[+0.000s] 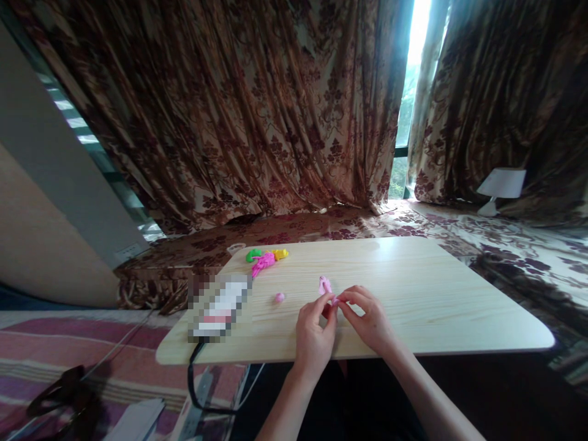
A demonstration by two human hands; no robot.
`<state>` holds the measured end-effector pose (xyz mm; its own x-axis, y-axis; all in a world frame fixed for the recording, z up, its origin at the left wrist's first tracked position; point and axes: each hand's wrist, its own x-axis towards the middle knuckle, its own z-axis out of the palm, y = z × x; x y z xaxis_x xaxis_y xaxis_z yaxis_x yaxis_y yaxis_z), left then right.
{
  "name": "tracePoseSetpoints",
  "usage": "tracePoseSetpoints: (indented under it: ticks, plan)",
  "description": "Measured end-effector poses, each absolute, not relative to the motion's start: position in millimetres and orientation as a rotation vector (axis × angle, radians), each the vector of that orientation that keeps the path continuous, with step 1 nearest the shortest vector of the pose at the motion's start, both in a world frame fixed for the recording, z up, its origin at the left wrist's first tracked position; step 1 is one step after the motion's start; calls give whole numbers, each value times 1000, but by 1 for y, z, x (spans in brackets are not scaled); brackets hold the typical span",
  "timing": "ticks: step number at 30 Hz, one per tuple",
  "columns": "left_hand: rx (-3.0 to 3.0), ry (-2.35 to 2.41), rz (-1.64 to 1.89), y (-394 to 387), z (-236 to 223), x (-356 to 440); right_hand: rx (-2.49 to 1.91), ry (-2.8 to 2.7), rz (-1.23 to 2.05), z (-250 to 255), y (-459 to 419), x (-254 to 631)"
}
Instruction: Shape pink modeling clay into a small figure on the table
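My left hand (316, 331) and my right hand (371, 318) meet over the near middle of the table. Thumbs and fingertips of both pinch a small pale pink piece (335, 301) that looks like modelling clay. Most of it is hidden by the fingers. Just beyond the left fingertips is a larger pink clay-like shape (324, 285), lying on the table or joined to the pinched piece; I cannot tell which. A small pink ball (279, 297) rests to the left of my left hand, apart from it.
Bright green (253, 255), magenta (263, 263) and yellow (280, 254) plastic-looking items lie together at the table's far left. A blurred-out white object (220, 309) with a black cable (191, 373) lies at the left edge. Beyond the wooden table (436, 294) are patterned curtains and a white lamp (503, 184).
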<state>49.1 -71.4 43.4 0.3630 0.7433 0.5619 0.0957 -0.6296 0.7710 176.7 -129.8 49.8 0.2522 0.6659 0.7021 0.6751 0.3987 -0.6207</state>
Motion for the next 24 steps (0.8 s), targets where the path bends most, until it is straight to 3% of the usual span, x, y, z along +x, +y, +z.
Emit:
tracePoseSetpoints:
  ticks: [24]
  plan:
    - [1824, 645, 1191, -70, 51, 47, -1280, -1456, -41, 52, -131, 175]
